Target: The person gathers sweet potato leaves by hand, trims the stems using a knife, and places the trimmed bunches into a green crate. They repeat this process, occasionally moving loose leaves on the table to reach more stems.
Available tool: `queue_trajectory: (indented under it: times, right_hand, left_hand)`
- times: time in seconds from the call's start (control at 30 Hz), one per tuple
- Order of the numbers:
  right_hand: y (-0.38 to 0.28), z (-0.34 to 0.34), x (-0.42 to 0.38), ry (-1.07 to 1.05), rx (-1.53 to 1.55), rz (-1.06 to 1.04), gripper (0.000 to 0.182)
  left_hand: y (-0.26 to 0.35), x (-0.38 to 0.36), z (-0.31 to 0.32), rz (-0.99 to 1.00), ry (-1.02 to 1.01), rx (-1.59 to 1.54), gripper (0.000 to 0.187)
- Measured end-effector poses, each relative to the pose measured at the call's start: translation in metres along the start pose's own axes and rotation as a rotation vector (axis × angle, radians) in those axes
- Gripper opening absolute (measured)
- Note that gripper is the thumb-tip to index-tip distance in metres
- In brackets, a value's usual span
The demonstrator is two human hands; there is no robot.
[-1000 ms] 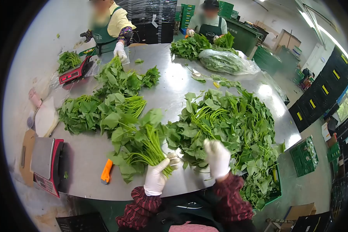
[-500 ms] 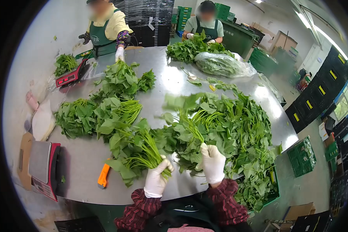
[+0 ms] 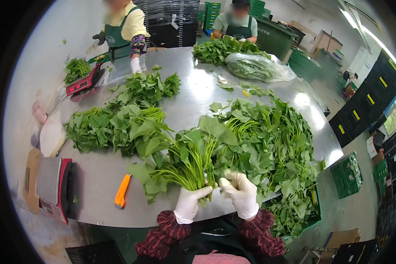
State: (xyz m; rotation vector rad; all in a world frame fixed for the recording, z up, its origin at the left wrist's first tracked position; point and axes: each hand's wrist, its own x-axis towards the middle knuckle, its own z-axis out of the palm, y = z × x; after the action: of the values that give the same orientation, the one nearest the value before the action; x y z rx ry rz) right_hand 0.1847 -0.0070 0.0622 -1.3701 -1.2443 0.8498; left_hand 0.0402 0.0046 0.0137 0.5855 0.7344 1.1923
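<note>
My left hand (image 3: 190, 205), in a white glove, is closed round the stems of a bunch of leafy greens (image 3: 187, 165). Its leaves fan out up and to the left over the table. Just right of those stems is my right hand (image 3: 242, 194), gloved too, its fingers loosely bent and apart with nothing visible in them. A big heap of loose greens (image 3: 273, 149) lies beyond and to the right of it, spilling over the edge towards a green crate (image 3: 314, 215). An orange utility knife (image 3: 122, 192) rests on the table left of the bunch.
Bunched greens (image 3: 92, 130) lie on the metal table (image 3: 97, 176) at left. A red scale (image 3: 55, 189) stands at the left edge, another scale (image 3: 81, 83) farther back. Two co-workers stand across; one co-worker's gloved hand (image 3: 135, 66) is by more greens. A bagged bundle (image 3: 255, 67) lies behind.
My right hand has brought a few stems over to the bunch in my left hand and let go of them. The bunch is fuller and has shifted right. A co-worker's hand has released its greens.
</note>
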Motion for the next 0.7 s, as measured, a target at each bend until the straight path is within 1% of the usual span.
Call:
queue_trajectory:
  times: [0.03, 0.07, 0.1, 0.13, 0.2, 0.23, 0.3, 0.33, 0.4, 0.43, 0.5, 0.57, 0.63, 0.7]
  right_hand:
    - [0.004, 0.002, 0.005, -0.022, -0.098, -0.024, 0.038]
    - [0.005, 0.004, 0.009, -0.044, -0.196, -0.046, 0.051]
    - [0.000, 0.007, 0.011, -0.030, -0.305, -0.107, 0.059]
    - [0.011, 0.014, 0.013, 0.015, -0.379, -0.235, 0.040]
    - [0.011, 0.017, 0.011, -0.046, -0.244, -0.221, 0.024]
    - [0.014, 0.017, 0.012, -0.048, -0.242, -0.221, 0.024]
    - [0.019, 0.018, 0.012, 0.119, -0.505, -0.620, 0.016]
    - [0.019, 0.019, 0.011, 0.117, -0.502, -0.620, 0.016]
    - [0.018, 0.017, 0.004, 0.165, -0.622, -0.636, 0.015]
    - [0.022, 0.017, 0.003, 0.166, -0.625, -0.633, 0.015]
    - [0.032, 0.017, 0.003, 0.259, -0.708, -0.627, 0.018]
    - [0.039, 0.014, 0.004, 0.252, -0.713, -0.630, 0.018]
    - [0.039, 0.011, 0.006, 0.246, -0.716, -0.631, 0.017]
    - [0.035, 0.009, 0.010, 0.300, -0.617, -0.653, 0.016]
  left_hand:
    - [0.000, -0.001, 0.003, -0.005, -0.012, 0.001, 0.033]
    - [0.005, -0.004, 0.010, 0.010, -0.011, 0.088, 0.028]
    - [0.007, -0.007, 0.014, 0.026, -0.009, 0.176, 0.022]
    - [0.007, -0.007, 0.016, 0.023, -0.018, 0.176, 0.022]
    - [0.008, -0.009, 0.016, 0.016, -0.013, 0.232, 0.019]
    - [0.009, -0.010, 0.017, 0.025, 0.025, 0.225, 0.022]
    - [0.002, -0.009, 0.014, 0.044, 0.039, 0.180, 0.023]
    - [-0.001, -0.009, 0.013, 0.062, 0.047, 0.134, 0.024]
    - [-0.005, -0.010, 0.013, 0.051, 0.060, 0.107, 0.024]
    - [-0.006, -0.011, 0.013, 0.041, 0.070, 0.078, 0.025]
    - [-0.007, -0.012, 0.016, 0.005, 0.080, 0.089, 0.026]
    - [-0.007, -0.011, 0.017, -0.028, 0.090, 0.102, 0.028]
    - [-0.009, -0.011, 0.019, -0.048, 0.042, 0.099, 0.026]
    - [-0.006, -0.009, 0.022, -0.078, 0.011, 0.067, 0.025]
